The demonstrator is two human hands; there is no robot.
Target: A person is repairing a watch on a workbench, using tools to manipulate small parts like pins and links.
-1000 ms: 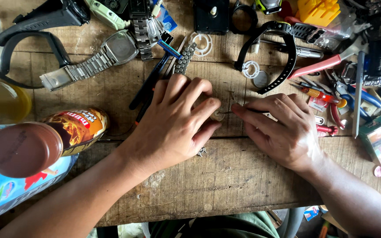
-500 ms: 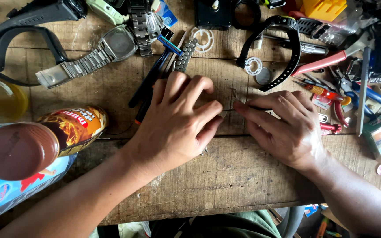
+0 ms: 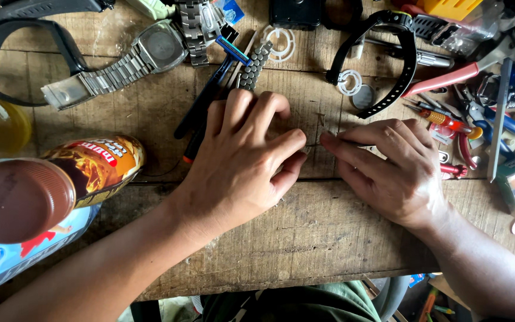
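Workbench point(image 3: 329, 238): worn wooden planks fill the frame; bare only at lower centre; tools and watch parts crowd the top and right edges
Jar point(image 3: 43, 185): brown-lidded, lying at the left edge, over a blue packet
Left hand point(image 3: 242, 158): palm down at centre, fingers curled and close together; fingertips press on the wood; what lies under them is hidden, so I cannot tell whether it grips anything
Right hand point(image 3: 391, 170): palm down just right of centre, fingers together and stretched left; the forefinger tip almost meets the left hand's
Change: against the earlier views both hands sit in nearly the same spot; only the left fingers have drawn in a little; the work reads as fine, steady pressing, not a shift of place
Steel watch point(image 3: 126, 62): upper left, face up, metal band stretched out; untouched
Black strap point(image 3: 397, 65): curved loop at upper right, above the right hand
Thin pin point(image 3: 312, 145): a small dark sliver between the two forefingers, at the centre; too small to make out clearly
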